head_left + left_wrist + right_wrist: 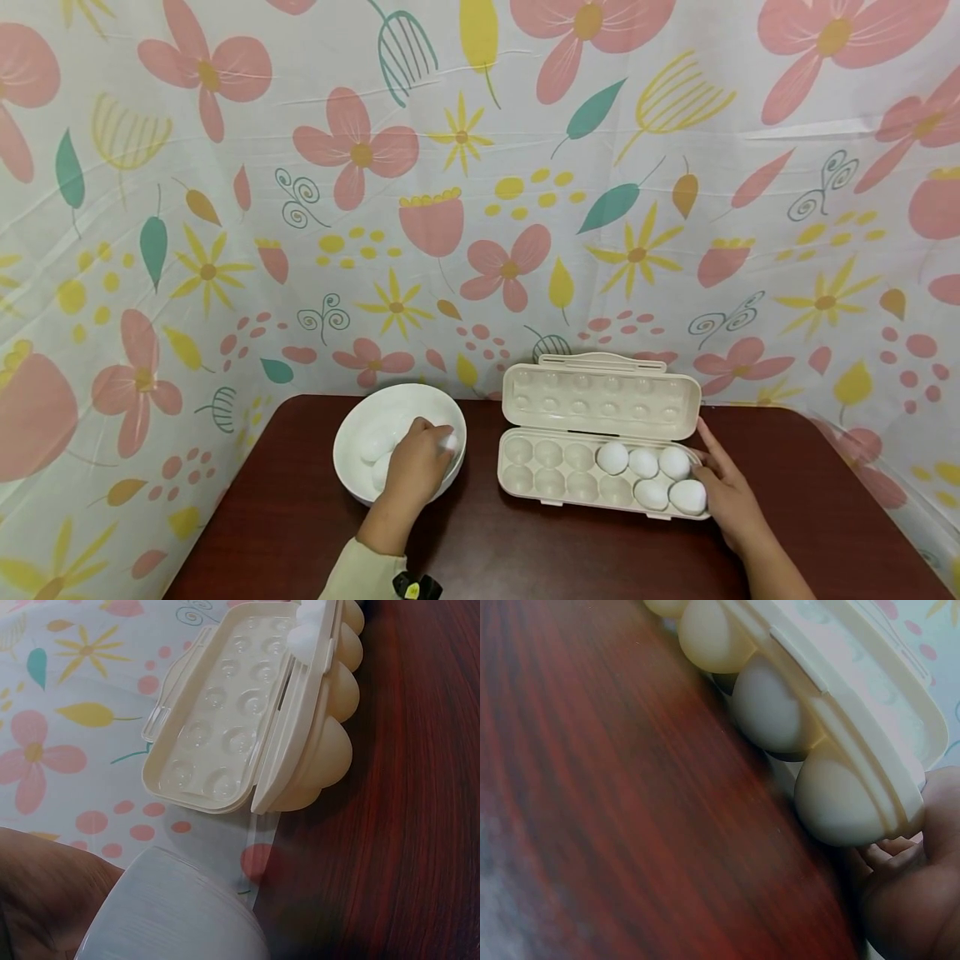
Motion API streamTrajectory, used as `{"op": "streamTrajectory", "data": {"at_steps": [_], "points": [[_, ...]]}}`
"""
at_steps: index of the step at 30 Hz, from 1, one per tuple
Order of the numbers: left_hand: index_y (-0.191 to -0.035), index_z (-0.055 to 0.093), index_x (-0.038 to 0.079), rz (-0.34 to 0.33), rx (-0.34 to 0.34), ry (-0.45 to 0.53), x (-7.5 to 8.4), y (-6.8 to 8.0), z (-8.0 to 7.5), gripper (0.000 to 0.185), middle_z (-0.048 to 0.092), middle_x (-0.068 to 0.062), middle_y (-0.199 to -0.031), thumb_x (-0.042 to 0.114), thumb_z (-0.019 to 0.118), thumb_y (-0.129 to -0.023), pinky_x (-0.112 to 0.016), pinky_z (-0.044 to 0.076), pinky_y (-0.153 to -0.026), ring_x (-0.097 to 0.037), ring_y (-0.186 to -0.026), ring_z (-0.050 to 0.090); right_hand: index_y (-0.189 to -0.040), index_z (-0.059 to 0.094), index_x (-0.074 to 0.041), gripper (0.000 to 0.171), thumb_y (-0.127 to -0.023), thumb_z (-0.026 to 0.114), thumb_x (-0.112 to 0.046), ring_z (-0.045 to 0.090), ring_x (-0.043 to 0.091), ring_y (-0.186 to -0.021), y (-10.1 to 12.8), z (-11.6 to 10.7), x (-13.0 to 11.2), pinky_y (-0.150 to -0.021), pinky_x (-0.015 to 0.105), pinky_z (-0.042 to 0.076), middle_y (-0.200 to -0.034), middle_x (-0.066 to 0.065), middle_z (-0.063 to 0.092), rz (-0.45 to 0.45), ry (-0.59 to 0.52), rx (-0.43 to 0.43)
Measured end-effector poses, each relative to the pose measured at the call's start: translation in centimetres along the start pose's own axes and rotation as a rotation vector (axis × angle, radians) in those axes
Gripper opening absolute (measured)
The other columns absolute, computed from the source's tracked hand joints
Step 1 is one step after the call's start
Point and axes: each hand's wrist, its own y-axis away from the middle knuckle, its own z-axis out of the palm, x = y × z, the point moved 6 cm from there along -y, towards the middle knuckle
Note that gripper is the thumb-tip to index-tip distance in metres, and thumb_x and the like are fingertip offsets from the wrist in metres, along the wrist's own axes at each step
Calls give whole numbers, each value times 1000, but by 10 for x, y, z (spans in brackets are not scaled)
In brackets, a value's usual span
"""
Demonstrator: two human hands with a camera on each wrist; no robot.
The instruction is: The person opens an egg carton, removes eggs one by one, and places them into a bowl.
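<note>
While the left hand curls around a white egg inside the white bowl, the right hand rests straight-fingered against the open cream egg tray holding five eggs.

my left hand reaches forward and down, wrist bent, fingers curled round something small and white | my left arm comes up from the bottom edge with a pale sleeve at the wrist | my right hand lies out to the right, fingers fairly straight, thumb side turned in | my right forearm is bare
</note>
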Motion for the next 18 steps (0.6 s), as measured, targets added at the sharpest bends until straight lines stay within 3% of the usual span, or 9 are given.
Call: {"op": "streamTrajectory", "data": {"at_steps": [9,18], "points": [[-111,74,8,-39,6,-21,0,-3,0,34,70,-14,-104,11,81,-78,-47,57,-79,-33,-92,71,-161,3,-41,62,-111,35,-25,53,-14,-103,0,-1,-1,-79,16,51,-118,-29,47,18,14,3],[-109,76,7,-32,-11,-26,-1,-1,1,33,73,-14,-104,9,81,-76,-48,57,-79,-35,-94,71,-161,3,-41,62,-111,34,-24,53,-14,-103,-1,-1,0,-79,17,51,-117,-31,47,21,8,-2]]}}
